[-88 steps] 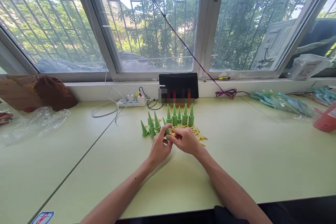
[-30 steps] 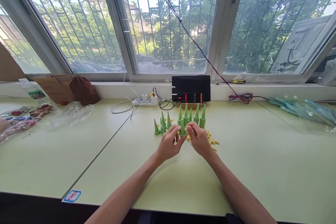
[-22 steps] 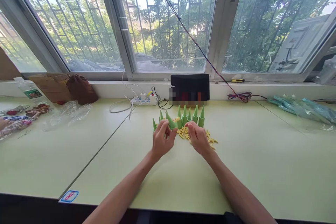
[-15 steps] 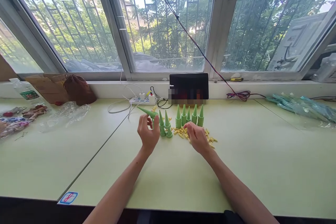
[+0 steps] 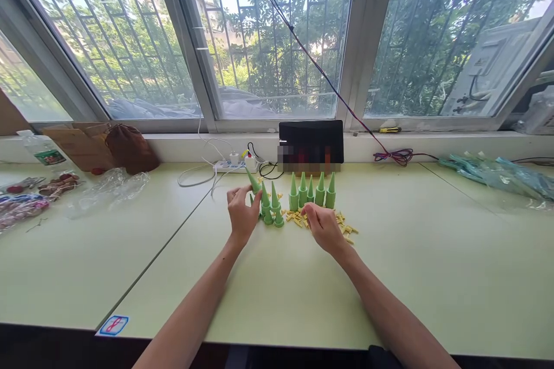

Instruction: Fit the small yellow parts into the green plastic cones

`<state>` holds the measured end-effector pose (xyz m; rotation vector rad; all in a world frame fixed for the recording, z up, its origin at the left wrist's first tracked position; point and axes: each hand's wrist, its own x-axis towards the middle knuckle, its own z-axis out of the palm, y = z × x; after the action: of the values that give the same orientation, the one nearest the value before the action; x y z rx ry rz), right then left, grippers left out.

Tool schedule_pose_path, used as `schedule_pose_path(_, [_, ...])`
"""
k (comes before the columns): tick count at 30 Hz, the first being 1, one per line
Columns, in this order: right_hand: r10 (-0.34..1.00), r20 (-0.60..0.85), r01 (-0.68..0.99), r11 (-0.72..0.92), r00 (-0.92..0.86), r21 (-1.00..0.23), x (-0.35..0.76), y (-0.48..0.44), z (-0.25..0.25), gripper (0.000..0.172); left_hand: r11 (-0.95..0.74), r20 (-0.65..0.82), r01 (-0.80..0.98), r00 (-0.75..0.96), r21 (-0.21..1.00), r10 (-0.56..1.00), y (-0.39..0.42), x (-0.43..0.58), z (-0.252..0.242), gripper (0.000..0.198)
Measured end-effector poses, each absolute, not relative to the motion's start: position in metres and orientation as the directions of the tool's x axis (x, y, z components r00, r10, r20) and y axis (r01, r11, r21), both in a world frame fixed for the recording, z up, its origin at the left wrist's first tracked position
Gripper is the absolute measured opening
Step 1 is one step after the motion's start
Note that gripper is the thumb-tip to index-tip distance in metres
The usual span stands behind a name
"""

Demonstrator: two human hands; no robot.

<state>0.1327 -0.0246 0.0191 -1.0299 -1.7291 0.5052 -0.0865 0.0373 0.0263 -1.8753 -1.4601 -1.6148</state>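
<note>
My left hand (image 5: 243, 214) pinches a green pointed cone (image 5: 253, 180), its tip leaning up and to the left. Right beside it stands a cluster of green cones (image 5: 276, 202), some with narrow flared bases. My right hand (image 5: 322, 227) is closed over a scatter of small yellow pieces (image 5: 346, 229); its fingertips are pressed together, and whatever they hold is too small to make out. Behind that hand a row of upright green cones on ribbed cylinders (image 5: 320, 195) stands on the table.
A black screen (image 5: 311, 141) leans at the back near a white power strip (image 5: 236, 167) with cables. Clear plastic wrap (image 5: 108, 187), a brown pouch (image 5: 130, 147) and a bottle (image 5: 41, 150) lie left. Bluish plastic bags (image 5: 497, 176) are at the right.
The cone in my left hand has swung from nearly level to steeply upright and moved right, close to the cluster. My right hand has barely moved.
</note>
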Motion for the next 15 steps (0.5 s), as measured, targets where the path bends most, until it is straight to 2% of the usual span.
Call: schedule_pose_path(15, [0.842, 0.519, 0.380, 0.532, -0.145, -0.757, 0.1323, -0.0245, 0.0190, 0.048, -0.446, 0.792, 0.789, -0.083, 0.423, 0.604, 0.0403, -0.0878, 0.0198, 0.016])
